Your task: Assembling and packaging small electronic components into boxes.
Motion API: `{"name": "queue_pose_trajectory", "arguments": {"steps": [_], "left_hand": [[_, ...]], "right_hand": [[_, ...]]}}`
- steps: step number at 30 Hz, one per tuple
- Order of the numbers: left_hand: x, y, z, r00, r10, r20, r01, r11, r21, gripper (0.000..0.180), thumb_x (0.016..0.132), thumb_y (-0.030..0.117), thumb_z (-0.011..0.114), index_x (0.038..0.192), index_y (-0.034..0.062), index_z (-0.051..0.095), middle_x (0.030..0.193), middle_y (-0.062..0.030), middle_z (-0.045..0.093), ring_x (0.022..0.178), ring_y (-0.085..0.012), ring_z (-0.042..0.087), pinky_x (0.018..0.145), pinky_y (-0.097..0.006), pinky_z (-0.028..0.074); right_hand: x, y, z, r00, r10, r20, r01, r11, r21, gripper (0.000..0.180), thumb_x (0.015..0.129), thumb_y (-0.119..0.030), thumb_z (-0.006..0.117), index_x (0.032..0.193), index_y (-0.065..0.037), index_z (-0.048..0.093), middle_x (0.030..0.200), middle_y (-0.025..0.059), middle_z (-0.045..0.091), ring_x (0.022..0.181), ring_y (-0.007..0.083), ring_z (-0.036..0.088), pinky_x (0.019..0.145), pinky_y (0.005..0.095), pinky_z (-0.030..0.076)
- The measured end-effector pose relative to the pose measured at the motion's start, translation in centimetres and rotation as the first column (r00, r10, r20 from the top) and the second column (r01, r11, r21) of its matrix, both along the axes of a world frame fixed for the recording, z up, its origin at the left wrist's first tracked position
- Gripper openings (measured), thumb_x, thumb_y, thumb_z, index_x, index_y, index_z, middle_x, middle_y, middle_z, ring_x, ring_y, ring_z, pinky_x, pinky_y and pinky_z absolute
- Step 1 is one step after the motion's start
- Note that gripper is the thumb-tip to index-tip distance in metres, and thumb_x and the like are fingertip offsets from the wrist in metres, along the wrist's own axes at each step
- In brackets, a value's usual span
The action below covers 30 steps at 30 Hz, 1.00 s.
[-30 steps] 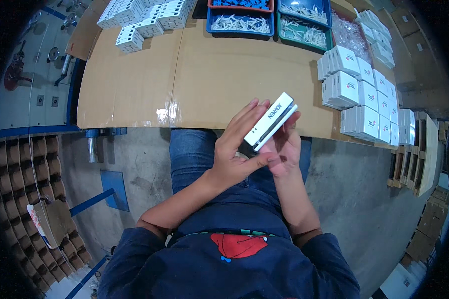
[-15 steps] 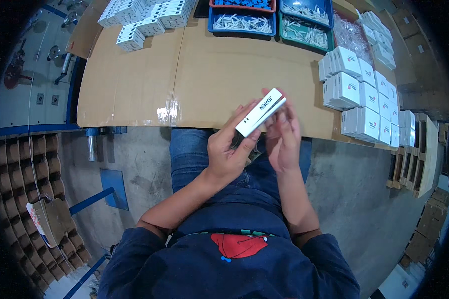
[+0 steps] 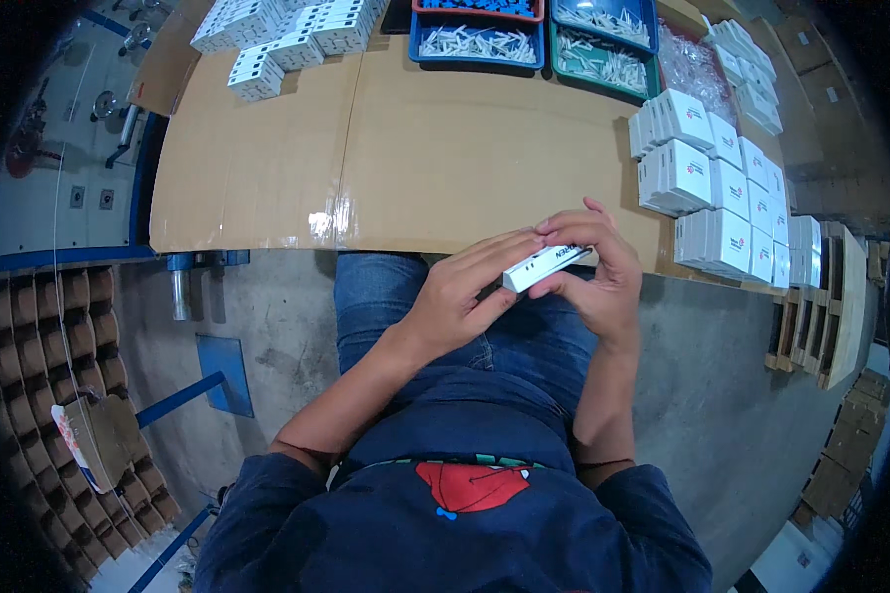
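A small white carton (image 3: 532,272) with dark print on one long side is held between my two hands, above my lap and just off the table's near edge. My left hand (image 3: 457,298) closes on its left end, with the thumb below and the fingers over the top. On the right end, my right hand (image 3: 611,292) grips with a bent thumb and curled fingers. The fingers of both hands meet along the upper side and hide much of the carton. Whatever is inside it cannot be seen.
Brown cardboard covers the table (image 3: 415,158). White blocks with dark slots (image 3: 341,30) are stacked far left. White boxes (image 3: 732,188) stand in rows at right. A blue bin (image 3: 477,67) and a green bin (image 3: 603,89) hold small white pieces. Clear plastic bags (image 3: 694,71) lie beside them.
My right hand, apart from the carton before, has closed on its right end. The carton has moved slightly right and lower, and turned flatter. My left hand keeps its hold.
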<state>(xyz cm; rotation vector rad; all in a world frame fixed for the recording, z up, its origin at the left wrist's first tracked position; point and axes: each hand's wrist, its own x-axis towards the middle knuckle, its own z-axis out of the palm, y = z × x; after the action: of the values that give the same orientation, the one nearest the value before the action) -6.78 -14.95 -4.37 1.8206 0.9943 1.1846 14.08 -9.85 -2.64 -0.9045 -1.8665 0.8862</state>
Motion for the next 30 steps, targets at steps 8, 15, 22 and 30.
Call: {"name": "queue_pose_trajectory", "arguments": {"steps": [8,15,22,30], "left_hand": [[-0.2,0.1,0.6,0.998,-0.067,0.015,0.068,0.994,-0.083,0.054,0.082,0.002,0.064,0.135,-0.0009,0.062,0.138,-0.0209,0.063,0.129,-0.0350,0.061,0.110,-0.041,0.046],[-0.9,-0.4,0.4,0.985,-0.076,0.152,0.117,0.952,-0.284,0.044,0.092,0.007,0.068,0.135,-0.0006,0.063,0.136,-0.0177,0.065,0.125,-0.0255,0.063,0.106,-0.036,0.048],[-1.2,-0.7,0.3,0.972,-0.062,0.225,0.170,0.847,-0.503,0.035,0.101,0.014,0.065,0.131,-0.0021,0.063,0.113,-0.0066,0.071,0.100,-0.0101,0.066,0.090,-0.027,0.053],[0.4,0.4,-0.6,0.504,0.556,0.661,0.362,0.559,-0.746,0.041,0.109,0.031,0.049,0.139,0.0038,0.054,0.121,-0.0100,0.068,0.108,-0.0183,0.069,0.094,-0.035,0.056]], "right_hand": [[0.9,0.0,0.7,0.998,0.051,-0.034,-0.052,0.998,-0.031,0.033,0.067,-0.015,0.089,0.097,-0.009,0.076,0.103,0.0061,0.078,0.098,0.0165,0.071,0.097,0.0360,0.036],[1.5,0.4,0.7,0.986,0.162,-0.036,-0.164,0.984,-0.067,0.030,0.075,-0.010,0.083,0.105,-0.006,0.076,0.107,0.0083,0.078,0.094,0.0199,0.071,0.094,0.0349,0.042],[1.6,0.3,-1.0,0.989,0.147,-0.027,-0.149,0.954,-0.259,0.031,0.083,-0.011,0.080,0.113,-0.004,0.075,0.107,0.0098,0.077,0.095,0.0197,0.071,0.090,0.0327,0.050],[0.0,0.4,-1.9,0.912,-0.071,-0.404,-0.140,0.872,-0.469,0.066,0.097,-0.036,0.071,0.146,0.002,0.049,0.127,0.0171,0.069,0.117,0.0243,0.065,0.105,0.0378,0.048]]}}
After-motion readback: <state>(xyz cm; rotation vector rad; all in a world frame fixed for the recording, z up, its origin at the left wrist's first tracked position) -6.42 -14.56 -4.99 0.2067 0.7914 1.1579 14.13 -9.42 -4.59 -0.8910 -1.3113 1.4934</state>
